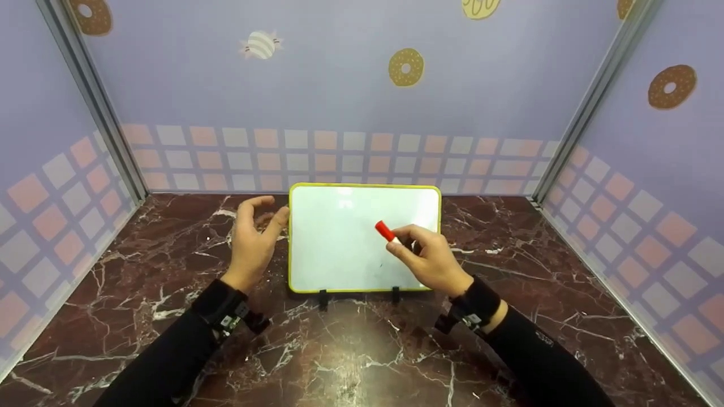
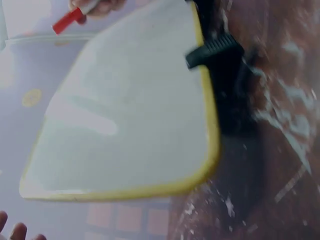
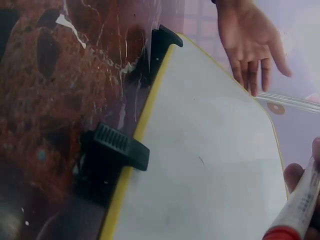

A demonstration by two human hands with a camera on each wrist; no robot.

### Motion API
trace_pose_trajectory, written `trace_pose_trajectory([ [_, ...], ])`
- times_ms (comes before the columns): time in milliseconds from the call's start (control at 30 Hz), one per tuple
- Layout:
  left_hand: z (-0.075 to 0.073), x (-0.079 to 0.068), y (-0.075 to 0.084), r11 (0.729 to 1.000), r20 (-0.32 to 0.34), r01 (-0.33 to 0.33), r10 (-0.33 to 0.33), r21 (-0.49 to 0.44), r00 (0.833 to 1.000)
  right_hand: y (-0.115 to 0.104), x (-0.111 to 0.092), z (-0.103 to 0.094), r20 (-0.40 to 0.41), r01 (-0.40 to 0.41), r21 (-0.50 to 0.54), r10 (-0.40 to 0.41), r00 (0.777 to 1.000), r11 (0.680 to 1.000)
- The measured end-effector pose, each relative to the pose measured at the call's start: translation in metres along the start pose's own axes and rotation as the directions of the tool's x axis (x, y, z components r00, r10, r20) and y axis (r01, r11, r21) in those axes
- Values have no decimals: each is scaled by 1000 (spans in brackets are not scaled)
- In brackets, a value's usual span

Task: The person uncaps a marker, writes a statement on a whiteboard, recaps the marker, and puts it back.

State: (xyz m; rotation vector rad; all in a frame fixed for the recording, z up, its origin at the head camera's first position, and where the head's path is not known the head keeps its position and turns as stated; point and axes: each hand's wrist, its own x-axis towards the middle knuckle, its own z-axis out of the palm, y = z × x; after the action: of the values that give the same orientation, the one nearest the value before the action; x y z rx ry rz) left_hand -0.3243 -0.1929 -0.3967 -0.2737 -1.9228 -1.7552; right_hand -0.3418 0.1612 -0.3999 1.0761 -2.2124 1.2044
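Note:
A whiteboard (image 1: 339, 243) with a yellow frame stands on the marbled table, its lower edge in two black clip feet, one of them a black clip (image 3: 120, 147) in the right wrist view. In front of the board's right part, my right hand (image 1: 432, 257) pinches a marker (image 1: 386, 230) with a white barrel and a red end. That red end points up and left in the head view. Beside the board's left edge is my left hand (image 1: 253, 240), holding nothing, fingers loosely bent and thumb near the frame. Whether the thumb touches the frame, I cannot tell.
A short dark mark (image 3: 201, 160) shows on the board's white face. Behind the table (image 1: 350, 350) rises a lilac back wall (image 1: 339, 85) with doughnut and tile prints. Similar side walls (image 1: 650, 186) join it at metal corner posts (image 1: 594, 102).

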Motion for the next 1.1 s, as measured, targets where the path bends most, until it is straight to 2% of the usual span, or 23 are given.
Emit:
trace_pose_trajectory([
  [100,6,-3,8,989,-8,-120,121,81,993,0,-2,2,14,18,8,-18,1000,1000],
  [167,11,-5,12,969,9,-212,213,125,977,0,-3,4,20,29,14,-30,999,999],
  [300,22,-13,17,915,103,-363,350,177,931,-2,-4,7,32,55,23,-55,998,998],
  [367,27,-18,17,888,168,-420,392,187,905,-3,-4,8,43,68,18,-69,997,997],
  [467,33,-24,17,854,270,-493,441,168,856,-3,-5,8,65,97,4,-97,993,995],
  [567,37,-28,15,838,360,-527,452,144,816,-4,-5,9,88,139,-21,-136,987,990],
  [633,38,-31,13,843,408,-521,433,131,804,-4,-5,9,98,169,-33,-165,981,985],
  [800,37,-38,11,882,504,-447,321,150,802,-4,-5,13,135,228,-51,-219,966,972],
  [933,38,-40,9,895,545,-416,271,161,793,-4,-6,17,165,248,-41,-238,957,968],
  [1000,40,-41,7,891,553,-425,276,160,786,-5,-6,18,176,247,-30,-238,955,969],
  [1100,43,-43,3,869,557,-465,303,172,773,-6,-7,21,195,243,-21,-234,952,970],
])
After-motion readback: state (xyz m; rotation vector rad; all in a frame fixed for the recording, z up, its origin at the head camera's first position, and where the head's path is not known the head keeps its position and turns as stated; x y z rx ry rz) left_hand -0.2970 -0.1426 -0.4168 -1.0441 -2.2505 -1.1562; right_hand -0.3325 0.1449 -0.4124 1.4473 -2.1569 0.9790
